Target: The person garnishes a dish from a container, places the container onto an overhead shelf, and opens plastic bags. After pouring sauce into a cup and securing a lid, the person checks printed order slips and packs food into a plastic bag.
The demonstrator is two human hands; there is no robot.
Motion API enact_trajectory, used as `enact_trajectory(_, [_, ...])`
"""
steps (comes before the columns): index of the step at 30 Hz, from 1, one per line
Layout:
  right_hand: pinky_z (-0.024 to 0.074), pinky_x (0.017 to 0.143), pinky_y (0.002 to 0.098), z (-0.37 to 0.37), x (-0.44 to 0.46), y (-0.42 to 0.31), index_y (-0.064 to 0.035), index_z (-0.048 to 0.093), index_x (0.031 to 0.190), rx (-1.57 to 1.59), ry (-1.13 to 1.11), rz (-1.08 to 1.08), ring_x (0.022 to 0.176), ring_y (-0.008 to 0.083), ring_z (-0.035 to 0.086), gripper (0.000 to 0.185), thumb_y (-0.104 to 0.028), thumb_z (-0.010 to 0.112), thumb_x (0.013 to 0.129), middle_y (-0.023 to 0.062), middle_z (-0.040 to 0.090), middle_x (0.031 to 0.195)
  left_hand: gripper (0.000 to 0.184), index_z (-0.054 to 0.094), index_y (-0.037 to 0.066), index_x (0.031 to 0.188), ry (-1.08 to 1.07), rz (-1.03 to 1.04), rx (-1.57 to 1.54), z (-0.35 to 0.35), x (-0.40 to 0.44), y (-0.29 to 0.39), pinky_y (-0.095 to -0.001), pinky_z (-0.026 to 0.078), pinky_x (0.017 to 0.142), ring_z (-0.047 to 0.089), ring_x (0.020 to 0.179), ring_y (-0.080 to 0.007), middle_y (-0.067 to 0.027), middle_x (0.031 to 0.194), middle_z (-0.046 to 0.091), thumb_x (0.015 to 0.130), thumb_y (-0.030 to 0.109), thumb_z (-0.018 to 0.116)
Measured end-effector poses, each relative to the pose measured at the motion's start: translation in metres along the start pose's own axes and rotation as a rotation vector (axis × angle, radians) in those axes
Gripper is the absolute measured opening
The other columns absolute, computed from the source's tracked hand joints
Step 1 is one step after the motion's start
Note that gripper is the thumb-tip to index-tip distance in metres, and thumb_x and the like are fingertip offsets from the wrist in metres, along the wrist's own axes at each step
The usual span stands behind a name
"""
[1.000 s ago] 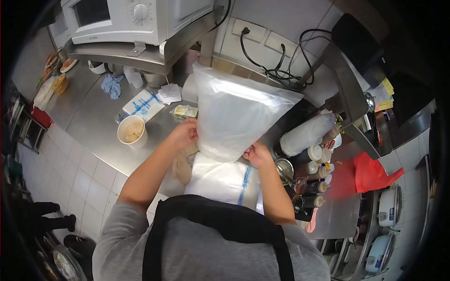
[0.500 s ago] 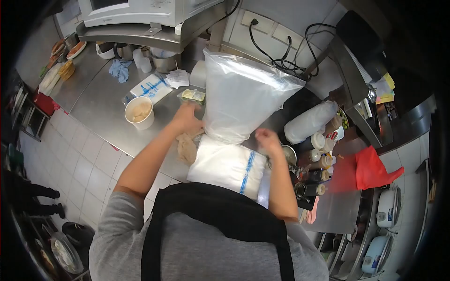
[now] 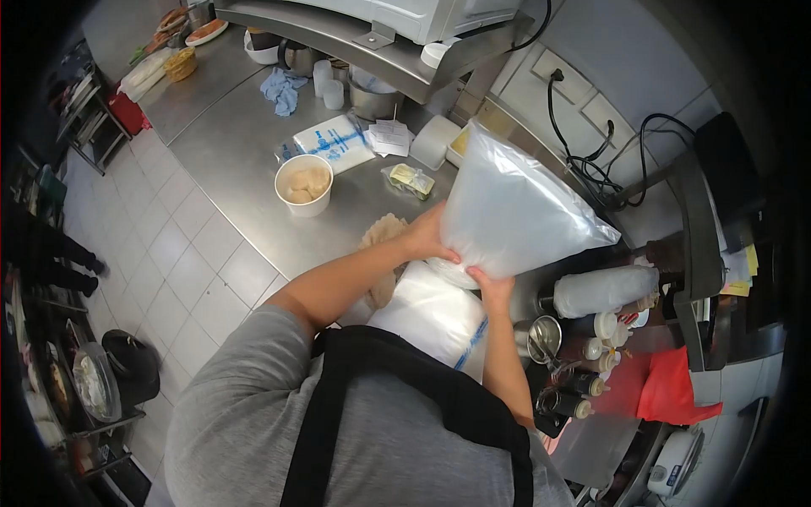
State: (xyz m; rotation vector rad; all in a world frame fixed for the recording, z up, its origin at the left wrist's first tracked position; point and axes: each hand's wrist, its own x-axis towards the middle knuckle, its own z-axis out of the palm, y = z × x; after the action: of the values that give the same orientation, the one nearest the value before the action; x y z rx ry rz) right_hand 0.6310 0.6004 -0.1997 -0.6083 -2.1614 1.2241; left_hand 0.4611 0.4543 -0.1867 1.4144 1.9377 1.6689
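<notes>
A large clear plastic bag [image 3: 515, 198] stands up puffed out in front of me. My left hand [image 3: 435, 235] grips its lower left side, and my right hand [image 3: 492, 286] grips its lower front, thumbs near each other. Below the hands lies a white plastic-wrapped stack [image 3: 431, 317] with blue print at its right side. A beige crumpled cloth or glove [image 3: 384, 232] is partly behind my left forearm. To the left stands a white paper cup [image 3: 304, 184] with pale lumps in it.
Behind the cup lie a blue-printed white packet [image 3: 334, 142], paper slips [image 3: 389, 137] and a small yellow-labelled packet [image 3: 410, 180]. Sauce bottles [image 3: 591, 363], a metal pot [image 3: 541, 338] and a red bag [image 3: 676, 389] are at right. A metal shelf [image 3: 338, 34] overhangs the back.
The view has turned, so the scene sits further right. My hands parted from the bag's lower sides, then came closer together and took hold of its lower part.
</notes>
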Motion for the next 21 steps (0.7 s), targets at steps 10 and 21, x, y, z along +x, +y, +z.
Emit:
enact_trajectory(10, [0.0409,0.091,0.0354,-0.031,-0.023,0.0,0.004,0.04,0.126,-0.124,0.18,0.062,0.116,0.0313,0.044,0.081,-0.025,0.08,0.062,0.0249,0.044,0.125,0.083,0.044,0.003,0.127,-0.342,0.009,0.353,-0.045,0.0,0.01,-0.0372,0.039,0.098,0.048,0.114,-0.0335,-0.0188,0.126,0.049,0.055,0.021,0.08])
enact_trajectory(21, [0.0446,0.067,0.0197,-0.176,-0.153,-0.132,-0.0018,0.061,0.095,0.3,0.447,0.018,0.073,0.007,0.056,0.012,-0.005,0.062,0.083,0.0016,0.062,0.083,0.032,0.059,0.006,0.109,0.43,-0.618,0.197,-0.292,-0.11,-0.075,-0.028,0.046,0.073,0.059,0.079,-0.0146,-0.0038,0.09,0.063,0.087,0.029,0.056])
